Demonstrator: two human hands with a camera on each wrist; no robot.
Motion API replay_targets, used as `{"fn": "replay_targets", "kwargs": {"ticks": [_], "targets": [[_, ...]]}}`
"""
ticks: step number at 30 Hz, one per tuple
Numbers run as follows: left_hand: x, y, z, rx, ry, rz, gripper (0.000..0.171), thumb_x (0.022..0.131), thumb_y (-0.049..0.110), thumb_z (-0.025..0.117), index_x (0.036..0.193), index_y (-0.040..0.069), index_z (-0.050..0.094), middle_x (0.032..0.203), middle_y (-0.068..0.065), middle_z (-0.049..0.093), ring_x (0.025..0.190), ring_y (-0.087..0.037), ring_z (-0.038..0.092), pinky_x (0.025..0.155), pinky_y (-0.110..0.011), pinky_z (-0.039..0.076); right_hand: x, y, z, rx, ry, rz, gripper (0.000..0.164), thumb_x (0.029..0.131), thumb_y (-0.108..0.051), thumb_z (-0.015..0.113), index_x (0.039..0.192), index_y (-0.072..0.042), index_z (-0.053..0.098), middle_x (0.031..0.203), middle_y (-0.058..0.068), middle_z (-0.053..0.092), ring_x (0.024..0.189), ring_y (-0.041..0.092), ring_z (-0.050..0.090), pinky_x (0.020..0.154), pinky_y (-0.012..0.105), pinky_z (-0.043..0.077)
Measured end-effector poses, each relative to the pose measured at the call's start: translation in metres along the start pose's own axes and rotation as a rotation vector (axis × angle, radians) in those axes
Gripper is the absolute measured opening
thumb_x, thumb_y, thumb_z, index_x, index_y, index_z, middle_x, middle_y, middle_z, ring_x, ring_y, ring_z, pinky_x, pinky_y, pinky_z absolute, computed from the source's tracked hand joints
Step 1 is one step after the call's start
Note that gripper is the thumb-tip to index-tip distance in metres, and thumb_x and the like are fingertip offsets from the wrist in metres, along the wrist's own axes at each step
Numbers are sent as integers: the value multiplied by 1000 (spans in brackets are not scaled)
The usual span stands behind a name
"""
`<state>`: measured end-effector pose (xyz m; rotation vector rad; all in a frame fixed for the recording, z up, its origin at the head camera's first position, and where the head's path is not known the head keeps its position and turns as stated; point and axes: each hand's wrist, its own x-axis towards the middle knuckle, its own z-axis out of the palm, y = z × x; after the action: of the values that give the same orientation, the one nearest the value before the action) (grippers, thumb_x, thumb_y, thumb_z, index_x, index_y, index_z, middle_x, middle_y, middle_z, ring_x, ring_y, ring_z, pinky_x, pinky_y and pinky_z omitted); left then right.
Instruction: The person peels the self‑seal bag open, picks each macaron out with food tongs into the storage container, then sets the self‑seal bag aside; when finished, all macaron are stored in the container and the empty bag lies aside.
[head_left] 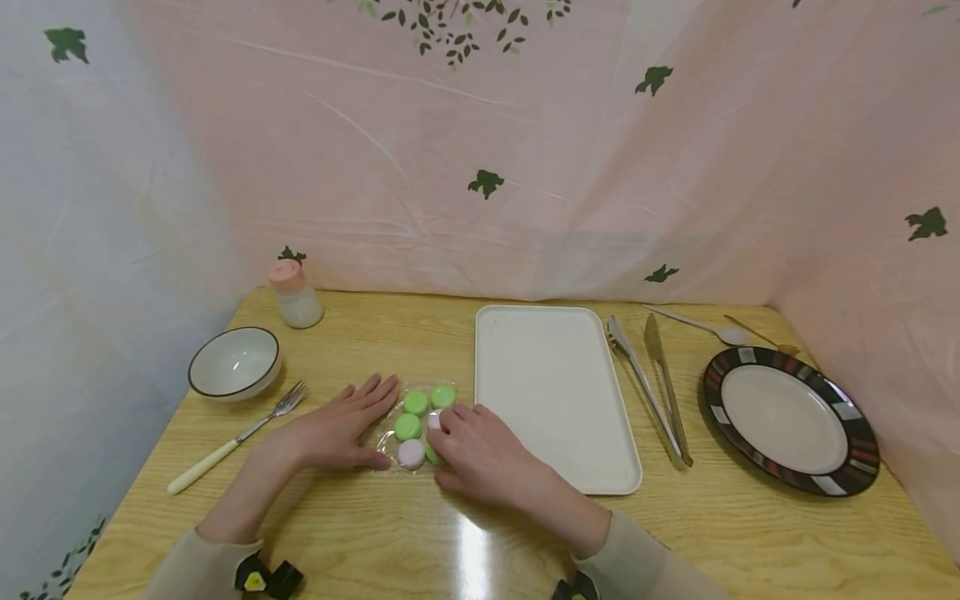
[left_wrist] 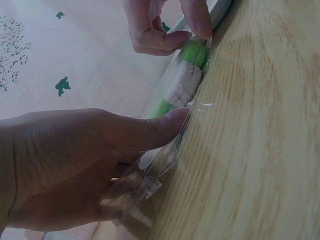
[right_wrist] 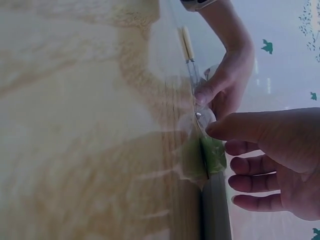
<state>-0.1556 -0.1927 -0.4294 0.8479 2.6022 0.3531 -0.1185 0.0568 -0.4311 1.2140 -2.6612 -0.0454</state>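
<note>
Several green and pale pink macarons (head_left: 411, 452) lie in a clear plastic pack (left_wrist: 167, 82) on the table, left of the white tray. My left hand (head_left: 333, 429) rests at the pack's left side, fingers spread and thumb on the clear wrap. In the left wrist view, the left hand (left_wrist: 75, 160) has loose film beside its thumb. My right hand (head_left: 483, 454) reaches over the pack's right side with bent fingers, hiding some macarons. Seen from the left wrist, the right hand's thumb and finger pinch at the pack's end, by a green macaron (left_wrist: 192, 54).
A white tray (head_left: 551, 396) stands right of the pack. Beyond it lie tongs (head_left: 641, 379), a knife (head_left: 666, 387), a spoon (head_left: 697, 323) and a dark-rimmed plate (head_left: 858, 442). At left are a fork (head_left: 240, 437), a bowl (head_left: 236, 362) and a pink-capped jar (head_left: 297, 298).
</note>
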Motion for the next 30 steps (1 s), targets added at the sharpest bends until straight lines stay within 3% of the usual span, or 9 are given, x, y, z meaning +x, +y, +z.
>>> {"fn": "replay_targets", "kwargs": {"ticks": [13,30], "targets": [[1,-1,1,-12,2,-8,97,80,57,64,151,14,14,161,-3,7,148,-31,4,117,-56,12,0,3,-5,72,-3,-3,12,91,-32,57,85,-22,61,85,-7,56,78,11,51,63,24,41],[2,-3,1,-22,-9,-15,98,80,59,64,152,14,14,161,-3,6,148,-30,3,118,-55,11,1,14,-12,205,-85,14,13,85,-24,60,72,-24,55,74,-11,49,68,7,45,59,23,38]]}}
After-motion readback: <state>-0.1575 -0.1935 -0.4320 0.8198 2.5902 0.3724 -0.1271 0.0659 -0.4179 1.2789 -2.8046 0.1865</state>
